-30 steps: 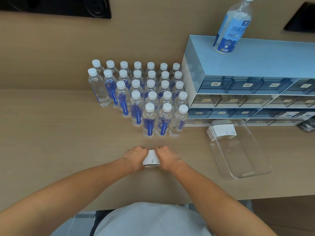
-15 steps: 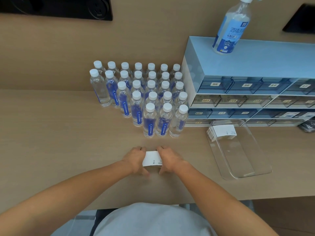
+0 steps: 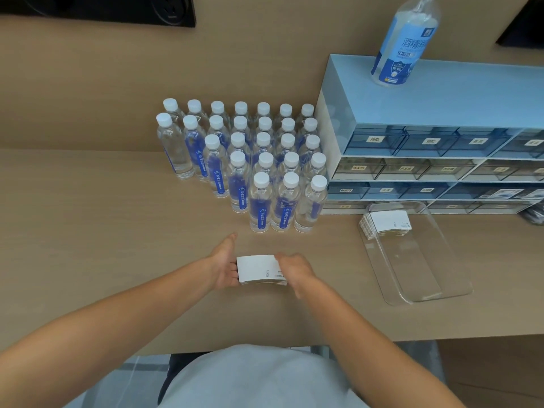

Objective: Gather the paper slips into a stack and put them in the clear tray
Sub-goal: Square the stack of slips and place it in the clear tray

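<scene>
Left hand (image 3: 223, 267) is spread, thumb pointing away toward the bottles, fingers under and against the left short edge of a stack of paper slips (image 3: 258, 269). Right hand (image 3: 294, 269) is curled, fingertips pressed on the stack's right end, covering that edge; both hands hold the stack between them, low over the tabletop (image 3: 88, 231) (whether its underside touches the wood I cannot tell). Slips are white, small print near the right side, edges roughly squared. Surface is pale wood-grain, with a matching wall panel behind. Beyond the hands stands a block of water bottles (image 3: 259, 172), white caps, blue labels, set in rows. To its right, touching the cluster, is a blue-topped drawer organiser (image 3: 441, 113) with labelled clear drawers; a large spray bottle (image 3: 406, 39) stands on top. The clear tray (image 3: 441, 293) lies on the table well to the right of the hands, in front of the organiser, with a second stack of slips (image 3: 388, 222) at its far end. The held stack is outside the tray.
</scene>
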